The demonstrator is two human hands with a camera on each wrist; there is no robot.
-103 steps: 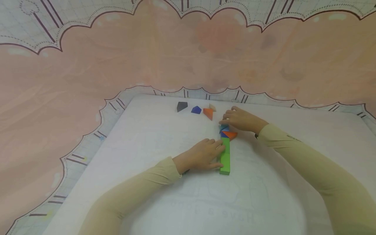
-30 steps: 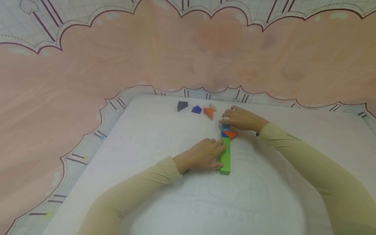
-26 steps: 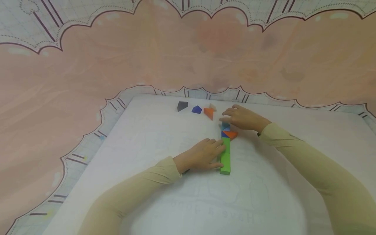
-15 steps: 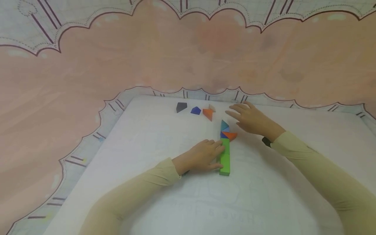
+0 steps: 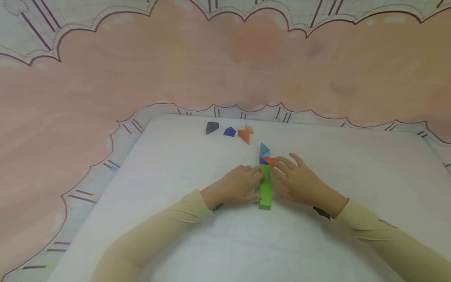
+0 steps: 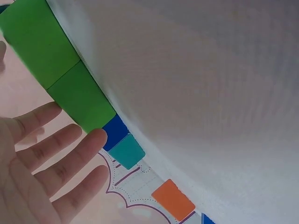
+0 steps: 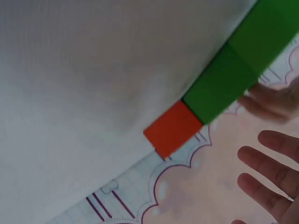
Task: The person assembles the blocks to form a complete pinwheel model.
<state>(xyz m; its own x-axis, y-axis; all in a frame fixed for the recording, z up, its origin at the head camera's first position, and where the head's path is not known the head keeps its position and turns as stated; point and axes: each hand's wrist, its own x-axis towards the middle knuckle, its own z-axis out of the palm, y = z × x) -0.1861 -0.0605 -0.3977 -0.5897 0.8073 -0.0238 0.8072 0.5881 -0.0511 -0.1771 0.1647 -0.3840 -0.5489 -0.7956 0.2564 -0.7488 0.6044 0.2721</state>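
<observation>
Two long green blocks [image 5: 265, 190] lie end to end in a row on the white tabletop. Against their left side rest the fingertips of my left hand [image 5: 237, 185], its fingers spread and mostly straight. At the far end of the row sit a dark blue piece [image 6: 115, 132], a light blue piece [image 5: 266, 154] and a teal triangular block [image 5: 264, 149]. An orange triangular block [image 5: 268, 160] juts out to the right there. My right hand [image 5: 301, 182] is beside the row's right side, fingers loosely extended, fingertips close to the orange and green blocks and gripping nothing.
Toward the table's far edge lie a dark grey block [image 5: 212, 127], a blue five-sided block [image 5: 230, 132], another orange block [image 5: 244, 136] and a beige block [image 5: 249, 128]. A peach patterned cloth [image 5: 225, 70] hangs behind the white table [image 5: 169, 156].
My right hand has let go of the teal block at the far end, lifted off to the right and come back toward me beside the green blocks. My left hand stays in place.
</observation>
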